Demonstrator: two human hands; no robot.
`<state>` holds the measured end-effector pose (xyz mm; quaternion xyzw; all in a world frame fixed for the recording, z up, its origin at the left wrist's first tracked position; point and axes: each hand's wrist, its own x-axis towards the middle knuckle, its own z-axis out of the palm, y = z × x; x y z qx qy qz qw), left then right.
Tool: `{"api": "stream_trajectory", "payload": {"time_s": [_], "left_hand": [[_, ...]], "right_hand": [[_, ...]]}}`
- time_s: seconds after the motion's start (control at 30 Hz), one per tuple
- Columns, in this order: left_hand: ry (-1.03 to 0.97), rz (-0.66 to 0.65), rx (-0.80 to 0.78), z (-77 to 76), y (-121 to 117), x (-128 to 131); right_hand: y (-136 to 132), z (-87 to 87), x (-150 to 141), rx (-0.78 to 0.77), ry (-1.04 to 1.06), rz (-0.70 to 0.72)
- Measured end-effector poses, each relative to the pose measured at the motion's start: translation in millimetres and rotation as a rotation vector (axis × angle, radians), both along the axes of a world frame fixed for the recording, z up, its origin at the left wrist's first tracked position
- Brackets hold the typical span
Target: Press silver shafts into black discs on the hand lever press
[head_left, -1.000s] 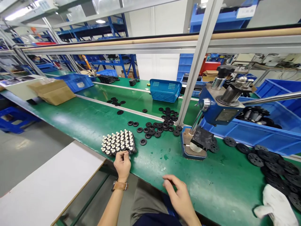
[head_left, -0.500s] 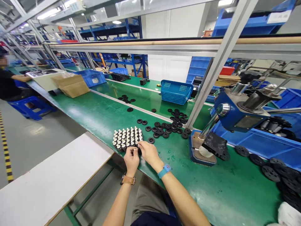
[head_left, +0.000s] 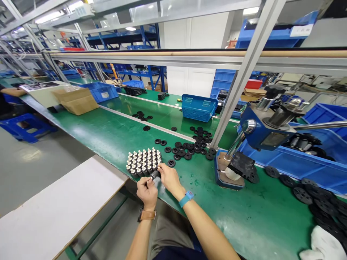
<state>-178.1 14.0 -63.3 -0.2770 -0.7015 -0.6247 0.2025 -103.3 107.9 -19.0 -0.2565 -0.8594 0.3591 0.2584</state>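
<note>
My left hand (head_left: pixel 148 193) pinches a small black cylindrical part (head_left: pixel 154 175) at the front edge of the bench; the part lies tilted, its other end close to my right hand. My right hand (head_left: pixel 170 180) has its fingers drawn together at the near right corner of a tight block of upright black cylinders with white tips (head_left: pixel 143 162). Whether its fingertips grip one of those or the black part is hidden. Beyond my right hand, a black ring-shaped disc (head_left: pixel 171 163) lies flat, with several more black discs (head_left: pixel 189 146) scattered behind it.
A blue hand press (head_left: pixel 230 169) stands to the right, before a long blue bin (head_left: pixel 287 159). Larger black discs (head_left: pixel 302 195) pile up at far right beside a white cloth (head_left: pixel 324 245). A teal basket (head_left: pixel 199 108) sits behind. A white board (head_left: pixel 65 202) lies left; a co-worker's arm (head_left: pixel 13 91) shows beyond.
My left hand has drawn slightly left and down from my right hand, and the black cylindrical part now shows between them. The view has swung a little to the right.
</note>
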Motion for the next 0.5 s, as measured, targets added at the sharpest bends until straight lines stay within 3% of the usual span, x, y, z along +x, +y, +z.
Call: {"api": "stream_trajectory", "payload": {"time_s": [0.17,0.3,0.43,0.5], "left_hand": [[-0.05,-0.103,0.026,48.0,-17.7,11.7],[-0.213,-0.451,-0.1,81.7,-26.4,27.9],[-0.366,-0.72,-0.188,88.5,-11.3,63.1],[-0.435,-0.83,-0.206,83.9,1.3,84.0]], "right_hand": [[-3.8,4.9,12.6,-0.089,0.087,-0.069],[-14.7,14.1,61.6,-0.143,0.181,-0.126],[-29.7,20.7,121.3,-0.187,0.25,0.053],[-36.4,18.3,145.5,-0.216,0.274,0.019]]}}
